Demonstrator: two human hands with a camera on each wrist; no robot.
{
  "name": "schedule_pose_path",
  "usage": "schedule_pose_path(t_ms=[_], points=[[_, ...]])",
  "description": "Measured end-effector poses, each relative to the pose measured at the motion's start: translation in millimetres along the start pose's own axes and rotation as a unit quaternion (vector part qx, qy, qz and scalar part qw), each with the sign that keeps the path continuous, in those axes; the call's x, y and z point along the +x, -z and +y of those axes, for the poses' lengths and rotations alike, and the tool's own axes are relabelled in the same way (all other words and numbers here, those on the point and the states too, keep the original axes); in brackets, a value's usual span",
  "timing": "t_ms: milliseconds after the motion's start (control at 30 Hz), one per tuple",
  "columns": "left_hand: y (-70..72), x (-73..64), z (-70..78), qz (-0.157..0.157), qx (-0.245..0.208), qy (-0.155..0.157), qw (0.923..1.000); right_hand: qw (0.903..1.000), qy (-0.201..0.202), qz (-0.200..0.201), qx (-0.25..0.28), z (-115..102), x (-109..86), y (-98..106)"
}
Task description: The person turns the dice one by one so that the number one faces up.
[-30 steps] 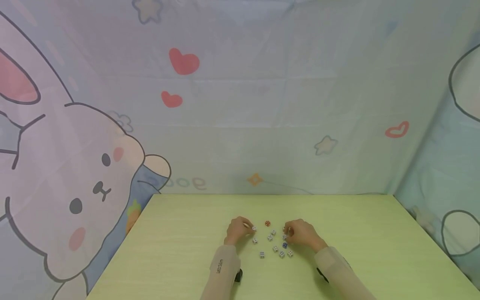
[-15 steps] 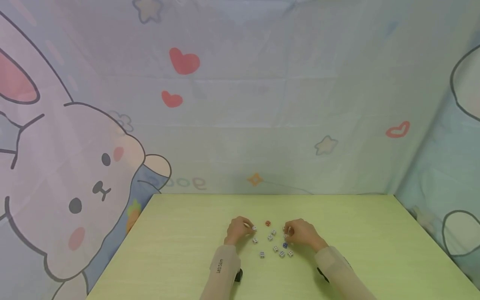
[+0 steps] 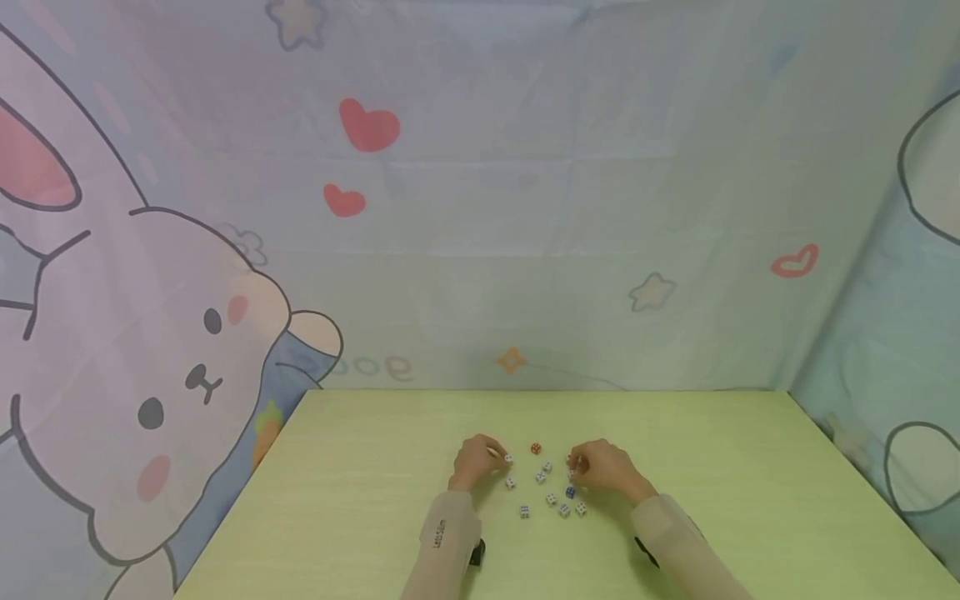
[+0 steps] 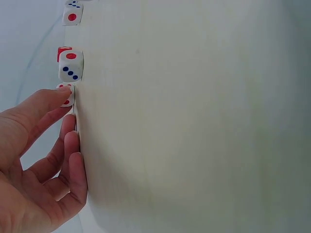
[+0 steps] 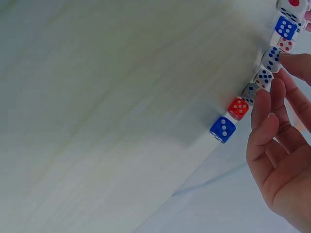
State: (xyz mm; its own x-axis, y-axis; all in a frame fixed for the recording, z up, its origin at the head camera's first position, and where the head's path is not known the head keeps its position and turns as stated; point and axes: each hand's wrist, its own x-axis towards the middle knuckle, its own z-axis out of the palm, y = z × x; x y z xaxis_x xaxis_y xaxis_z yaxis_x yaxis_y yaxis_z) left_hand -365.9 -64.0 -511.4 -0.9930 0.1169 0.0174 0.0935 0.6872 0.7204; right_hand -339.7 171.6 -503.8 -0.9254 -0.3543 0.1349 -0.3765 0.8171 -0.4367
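Note:
On the pale yellow-green table, my left hand (image 3: 476,458) pinches a white die (image 4: 66,95) between thumb and index finger, its other fingers curled near the tabletop. Just beyond it stand a white die (image 4: 71,66) with red and blue pips and a red die (image 4: 63,51) partly behind it. Across the group, my right hand (image 3: 603,465) pinches a white die (image 5: 271,60) with blue pips. Along the right fingers are more white dice (image 5: 263,77), a red die (image 5: 238,108) and a blue die (image 5: 223,129). The fingers partly cover some dice.
Several loose white dice (image 3: 551,499) lie between the hands and nearer the person. A dark blue die (image 3: 570,492) is close below the right fingers, and a red die (image 3: 536,448) sits farther back. A printed cloth (image 3: 480,275) hangs behind the table (image 3: 360,500).
A white die by my right fingertips has shifted slightly and is more covered by the hand. My left hand and the other dice look unmoved.

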Motion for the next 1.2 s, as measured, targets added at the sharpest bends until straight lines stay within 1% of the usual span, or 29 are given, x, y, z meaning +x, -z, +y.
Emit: schedule_pose_path(t_ms=[200,433,733,967,1200], points=[[-0.7,-1.0,-1.0,0.0,0.001,0.002,1.0,0.9996,0.022,0.006,-0.013,2,0.2,-2],[0.3,-3.4,-0.7,0.0,-0.007,0.008,0.9999,0.9994,0.033,0.008,-0.008,2,-1.6,-4],[3.6,-4.0,1.9,0.0,-0.007,0.005,1.0,0.9997,0.019,0.007,-0.013,3,-0.5,-2],[3.0,-1.9,1.7,-0.001,-0.007,0.004,1.0,1.0,0.008,0.0,-0.004,2,-0.4,1],[0.3,0.4,-0.5,-0.003,-0.01,-0.001,0.9999,0.9997,0.017,0.008,-0.013,2,6.6,10]])
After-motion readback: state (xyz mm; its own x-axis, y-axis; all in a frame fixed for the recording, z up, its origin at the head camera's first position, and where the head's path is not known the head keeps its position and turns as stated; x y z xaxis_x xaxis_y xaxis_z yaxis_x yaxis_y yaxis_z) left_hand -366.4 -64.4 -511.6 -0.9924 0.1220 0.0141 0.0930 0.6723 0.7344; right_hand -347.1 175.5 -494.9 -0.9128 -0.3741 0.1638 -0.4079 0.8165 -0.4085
